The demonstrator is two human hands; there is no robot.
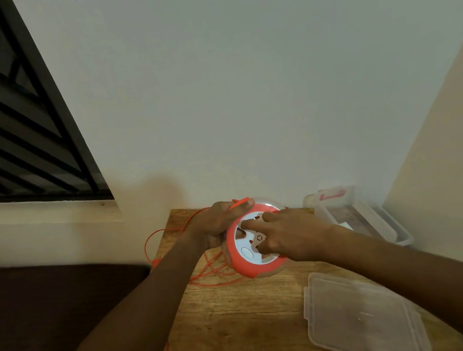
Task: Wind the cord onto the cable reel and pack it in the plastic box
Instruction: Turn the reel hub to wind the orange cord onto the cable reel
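While the left hand (219, 221) is gripping the cable reel (256, 241) and the right hand's (289, 235) fingers (250, 223) are pressing its face, much cord (207, 268) is lying loose, the plastic box (357, 214) waiting.

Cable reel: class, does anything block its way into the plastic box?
Nothing visible does. The plastic box stands open right of the cable reel; its lid lies apart, nearer the camera. Loose cord still trails left.
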